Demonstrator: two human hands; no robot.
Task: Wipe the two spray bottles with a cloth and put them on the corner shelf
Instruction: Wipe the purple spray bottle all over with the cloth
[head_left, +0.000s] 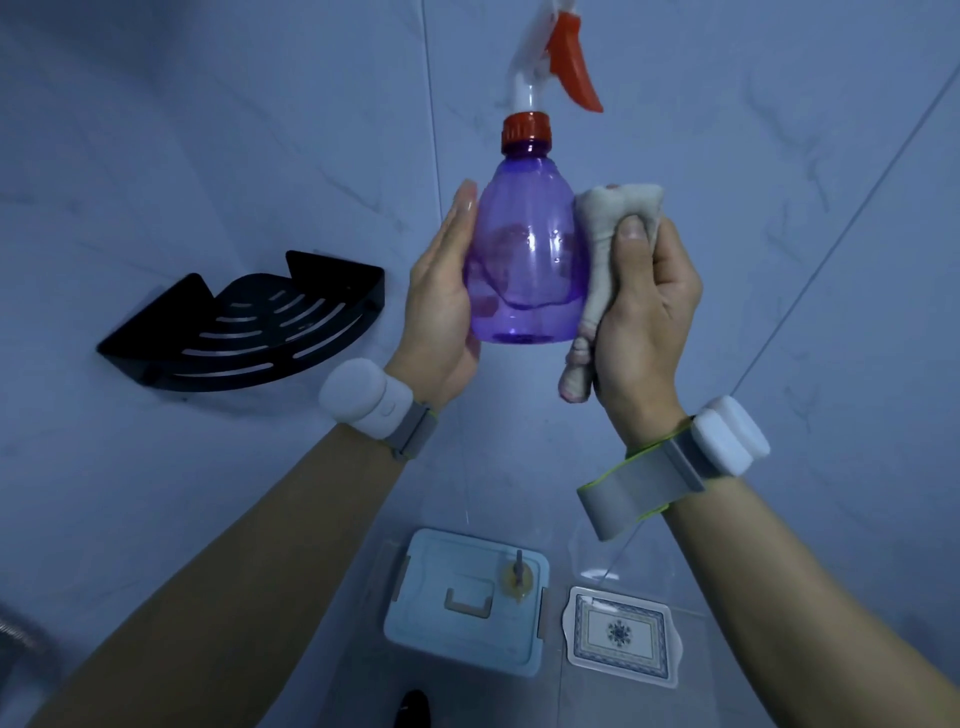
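wiping the purple bottle, shelf bare

we start at the left, where the black corner shelf (244, 325) hangs on the tiled wall with nothing on its slotted floor. so, by our reading, neither bottle has been put away yet, and we see only one bottle at all; where the second is, we cannot tell.

moving right, our left hand (448, 291) cups the side of the purple spray bottle (524, 260), palm flat against it, with fingers wrapped behind and partly showing through the plastic. the bottle is held upright in the air in front of the wall corner, well above the floor and to the right of the shelf. it is translucent violet, bulbous at the bottom, narrowing to an orange collar, with a white spray head and an orange trigger that runs out at the top edge of the view. it looks empty or nearly so, with small bright glints on its surface.

further right, our right hand (647, 317) is closed around a bunched pale cloth (605, 260), thumb on top, pressing the cloth against the bottle's right flank.

we judge the wiping of this bottle is under way; placing it, and the whole of the second bottle, remain.
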